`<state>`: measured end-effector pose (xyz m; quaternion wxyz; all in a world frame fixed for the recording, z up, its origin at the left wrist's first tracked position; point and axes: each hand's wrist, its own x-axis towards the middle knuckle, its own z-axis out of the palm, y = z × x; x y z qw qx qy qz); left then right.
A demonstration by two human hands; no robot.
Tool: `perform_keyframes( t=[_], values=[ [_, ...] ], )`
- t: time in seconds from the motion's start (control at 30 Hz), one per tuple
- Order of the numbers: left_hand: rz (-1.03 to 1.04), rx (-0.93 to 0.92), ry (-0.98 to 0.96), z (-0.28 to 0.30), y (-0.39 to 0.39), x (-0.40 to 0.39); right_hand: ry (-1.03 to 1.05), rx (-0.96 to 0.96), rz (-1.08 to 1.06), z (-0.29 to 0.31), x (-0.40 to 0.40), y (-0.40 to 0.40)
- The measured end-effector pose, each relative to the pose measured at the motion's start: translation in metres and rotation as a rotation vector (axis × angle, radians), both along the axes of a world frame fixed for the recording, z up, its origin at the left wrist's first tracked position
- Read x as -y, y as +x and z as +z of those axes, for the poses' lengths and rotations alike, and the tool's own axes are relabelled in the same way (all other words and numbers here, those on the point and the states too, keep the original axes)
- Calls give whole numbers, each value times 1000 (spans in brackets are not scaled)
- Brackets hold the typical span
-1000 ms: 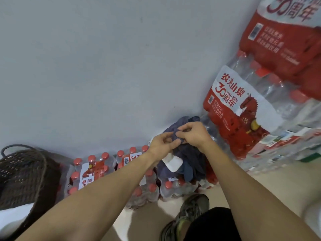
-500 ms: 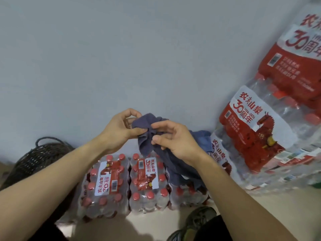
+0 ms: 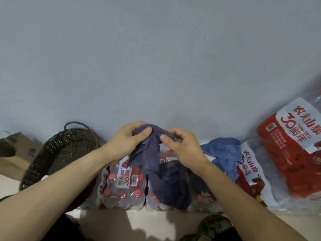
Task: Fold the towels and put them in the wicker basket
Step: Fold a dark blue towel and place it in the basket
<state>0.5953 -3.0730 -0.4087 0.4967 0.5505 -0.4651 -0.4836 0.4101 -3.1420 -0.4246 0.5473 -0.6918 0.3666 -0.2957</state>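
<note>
Towel (image 3: 152,164) between both hands' pinching fingers (image 3: 146,130)

You are standing in what reads as a storeroom or stock corner rather than a furnished living space. Evidence: shrink-wrapped packs of red-capped water bottles (image 3: 121,186) stand in a row on the pale floor (image 3: 156,221) against a bare grey wall (image 3: 156,58), with larger wrapped packs (image 3: 291,153) stacked at your 3 o'clock. A brown cardboard box (image 3: 15,153) sits at 9 o'clock, beside a dark wicker basket (image 3: 57,157). Loose cloths (image 3: 224,153) lie over the packs.
</note>
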Motion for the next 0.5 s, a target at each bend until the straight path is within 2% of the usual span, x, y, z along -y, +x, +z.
perform_keyframes(
  t=[0.07,0.27,0.37,0.5],
  values=[
    [-26,41,54,-2,13,0,-54,-35,-13,-2,7,1],
    [-123,143,193,-12,37,3,-35,-84,-45,-7,14,7],
    [-125,186,130,-14,40,6,-52,-59,-83,-7,12,11],
    [-100,443,37,-18,42,11,-49,42,-168,-5,11,14]
  ],
)
